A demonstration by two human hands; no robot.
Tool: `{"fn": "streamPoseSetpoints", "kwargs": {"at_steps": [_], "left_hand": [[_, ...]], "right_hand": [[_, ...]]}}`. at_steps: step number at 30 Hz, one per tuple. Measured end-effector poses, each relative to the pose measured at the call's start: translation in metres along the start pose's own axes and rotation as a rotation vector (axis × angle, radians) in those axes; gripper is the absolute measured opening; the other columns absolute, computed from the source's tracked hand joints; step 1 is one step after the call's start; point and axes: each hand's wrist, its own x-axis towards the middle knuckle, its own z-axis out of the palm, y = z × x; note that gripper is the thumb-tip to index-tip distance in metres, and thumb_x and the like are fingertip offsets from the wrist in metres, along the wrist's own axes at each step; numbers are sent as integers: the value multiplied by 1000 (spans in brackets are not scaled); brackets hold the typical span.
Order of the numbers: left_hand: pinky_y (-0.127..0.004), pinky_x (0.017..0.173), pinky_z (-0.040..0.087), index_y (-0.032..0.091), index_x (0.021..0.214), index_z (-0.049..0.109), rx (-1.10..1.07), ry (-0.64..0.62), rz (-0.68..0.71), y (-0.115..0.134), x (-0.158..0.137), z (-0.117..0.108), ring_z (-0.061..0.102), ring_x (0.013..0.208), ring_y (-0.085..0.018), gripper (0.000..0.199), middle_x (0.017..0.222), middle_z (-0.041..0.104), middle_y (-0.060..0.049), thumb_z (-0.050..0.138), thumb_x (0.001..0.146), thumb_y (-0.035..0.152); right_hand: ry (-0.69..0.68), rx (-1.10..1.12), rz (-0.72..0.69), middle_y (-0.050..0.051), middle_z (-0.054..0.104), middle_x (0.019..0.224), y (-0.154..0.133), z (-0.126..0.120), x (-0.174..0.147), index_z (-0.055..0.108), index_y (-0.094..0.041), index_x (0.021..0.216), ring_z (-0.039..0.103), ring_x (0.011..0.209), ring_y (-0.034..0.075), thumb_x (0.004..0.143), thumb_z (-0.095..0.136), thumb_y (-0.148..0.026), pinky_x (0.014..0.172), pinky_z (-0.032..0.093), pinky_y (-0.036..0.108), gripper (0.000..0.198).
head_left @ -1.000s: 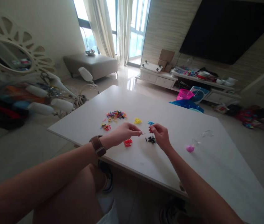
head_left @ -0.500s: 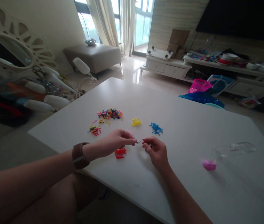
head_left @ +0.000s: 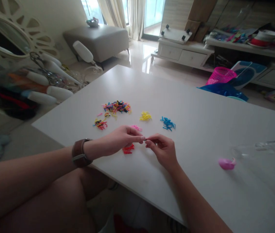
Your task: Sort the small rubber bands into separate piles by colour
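Note:
My left hand [head_left: 119,139] reaches in over the white table [head_left: 200,136], thumb and fingertips pinched on a small black elastic band [head_left: 145,140]. Meeting it fingertip to fingertip, my right hand [head_left: 163,149] is closed in a pinch at the band's other end. The band is mostly hidden by the fingers. Red bands [head_left: 128,149] lie beneath my left hand, and pink bands [head_left: 135,127] show just beyond it. Farther off sit a yellow pile [head_left: 145,116], a blue pile [head_left: 168,123], a large mixed-colour pile [head_left: 117,106] and a smaller mixed one [head_left: 100,124].
On the table's right side lie a pink pouch-like object [head_left: 226,163] and a clear glass or plastic container [head_left: 263,148]. Past the far edge stand a pink basket [head_left: 221,75] and a low white cabinet [head_left: 183,53]. White-armed chairs [head_left: 41,97] are at the left.
My fingertips have come together, closing the small gap between the hands at the black band. The view has tipped downward, and the pink pile now shows more.

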Motion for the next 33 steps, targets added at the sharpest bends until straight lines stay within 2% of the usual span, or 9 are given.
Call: {"fn": "streamPoseSetpoints", "kwargs": {"at_steps": [4,9,13,20,27,33], "left_hand": [[-24,48,29,14,74,77,-30,-15,0,1,-3,-2,40,53,-9,34,62,59,-2,84,68,47],[-24,51,35,14,86,81,-4,-25,11,1,-5,-6,48,58,-11,37,68,65,-4,85,67,46],[-23,52,37,15,82,80,36,-2,47,1,-5,-8,51,61,-12,33,72,68,-5,84,67,44],[-21,51,36,14,77,75,204,46,85,8,-9,-10,48,56,-11,28,62,61,0,80,69,41],[-21,52,36,15,74,70,231,35,123,7,-9,-10,45,54,-10,24,56,54,2,77,72,38],[-22,52,34,14,73,70,223,33,124,9,-10,-8,43,54,-10,21,57,53,3,75,74,35]], "right_hand": [[20,8,17,3,74,77,-4,3,1,73,-20,87,69,66,16,88,75,-39,68,58,30,19],[18,15,60,3,73,73,-5,4,2,73,-20,86,69,65,16,87,75,-41,66,57,29,22],[-16,8,64,2,73,74,-3,4,1,72,-19,86,69,65,15,88,75,-40,66,56,28,21],[-29,-1,79,2,72,72,-1,6,3,71,-19,84,67,63,15,86,76,-40,63,54,28,22],[-41,-6,74,3,72,74,0,6,2,72,-20,85,65,66,15,85,75,-37,65,53,29,18],[-38,-10,75,3,71,74,1,6,2,71,-19,85,65,67,15,85,74,-33,66,52,29,14]]}}
